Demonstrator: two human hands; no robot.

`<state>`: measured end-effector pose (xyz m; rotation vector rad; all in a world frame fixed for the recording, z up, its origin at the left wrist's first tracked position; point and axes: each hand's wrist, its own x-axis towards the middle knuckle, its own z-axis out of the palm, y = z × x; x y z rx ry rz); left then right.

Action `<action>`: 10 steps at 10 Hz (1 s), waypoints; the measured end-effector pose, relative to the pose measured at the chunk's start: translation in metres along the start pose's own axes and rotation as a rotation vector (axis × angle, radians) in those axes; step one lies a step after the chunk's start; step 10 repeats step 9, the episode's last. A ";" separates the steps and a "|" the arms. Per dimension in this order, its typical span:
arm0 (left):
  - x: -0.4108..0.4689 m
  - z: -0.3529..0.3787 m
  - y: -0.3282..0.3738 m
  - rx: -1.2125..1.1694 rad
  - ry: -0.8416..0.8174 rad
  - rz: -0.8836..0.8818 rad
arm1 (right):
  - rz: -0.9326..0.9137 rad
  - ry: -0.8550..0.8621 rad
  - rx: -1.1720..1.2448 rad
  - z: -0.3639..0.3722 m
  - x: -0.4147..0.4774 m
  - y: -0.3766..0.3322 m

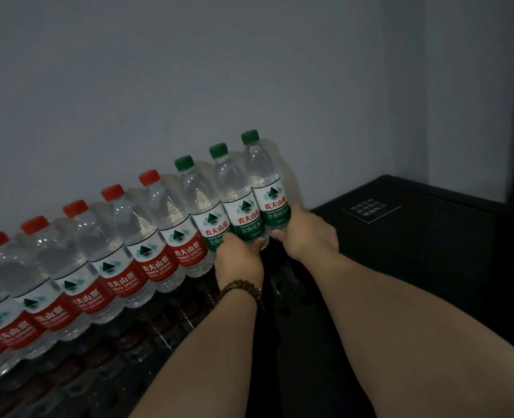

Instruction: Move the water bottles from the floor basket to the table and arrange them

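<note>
Three green-cap 农夫山泉 bottles (196, 188): left hand (239, 258) grips middle bottle (234, 185), right hand (307, 234) grips rightmost bottle (264, 173).

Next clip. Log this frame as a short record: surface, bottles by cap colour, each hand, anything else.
surface: black table against a grey wall
red-capped bottles: at least five, upright, in a row along the wall
green-capped bottles: three, upright, at the row's right end
left hand: grips the base of the middle green bottle
right hand: grips the base of the end green bottle
other: dark plaque on the table, text unreadable
basket: not in view
</note>
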<state>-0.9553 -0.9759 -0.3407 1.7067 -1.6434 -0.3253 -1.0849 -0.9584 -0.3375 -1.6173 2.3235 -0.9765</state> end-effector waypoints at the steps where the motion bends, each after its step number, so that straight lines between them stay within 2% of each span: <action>1: 0.001 0.001 0.001 0.012 -0.001 -0.007 | -0.009 0.001 0.009 0.001 0.004 0.001; 6: 0.006 0.007 -0.004 0.073 0.004 0.015 | -0.005 0.008 0.019 0.006 0.011 0.003; 7: -0.006 -0.007 -0.002 0.003 -0.020 0.099 | 0.055 -0.060 0.139 0.002 0.010 0.007; 8: -0.030 -0.035 -0.003 0.000 -0.071 0.187 | 0.108 -0.076 0.362 -0.017 -0.007 0.011; 9: -0.047 -0.082 0.010 -0.025 -0.031 0.231 | 0.102 -0.035 0.553 -0.039 -0.036 -0.005; 10: -0.047 -0.082 0.010 -0.025 -0.031 0.231 | 0.102 -0.035 0.553 -0.039 -0.036 -0.005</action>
